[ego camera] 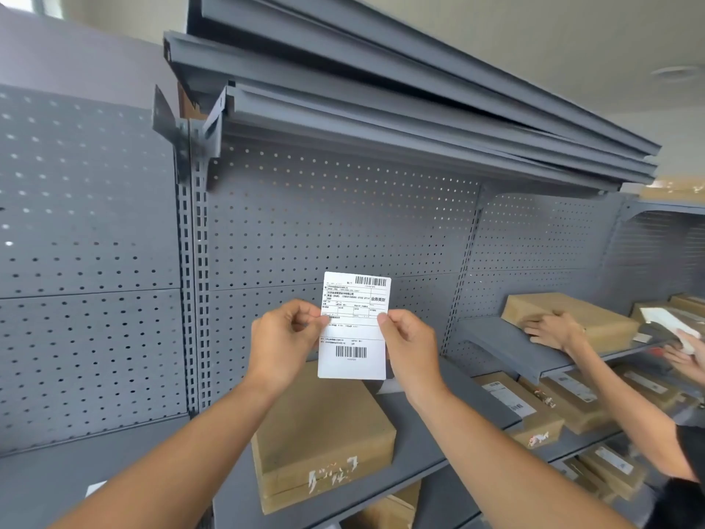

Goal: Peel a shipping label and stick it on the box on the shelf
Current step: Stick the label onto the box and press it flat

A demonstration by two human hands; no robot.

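A white shipping label [354, 326] with two barcodes and printed text is held upright in front of the grey pegboard. My left hand [284, 343] pinches its left edge at mid-height. My right hand [408, 345] pinches its right edge with thumb in front. Directly below the label, a brown cardboard box [324, 433] lies on the grey metal shelf [419, 433]; its top is bare and its front face shows torn white tape marks. The label hangs above the box, apart from it.
At the right, another person's hand [553, 330] rests on a box [572, 315] on a higher shelf, the other hand holding white paper [679, 334]. Several labelled boxes [526, 410] fill the right shelves. Stacked shelf boards [381, 108] overhang above. A pegboard panel [87, 242] stands at left.
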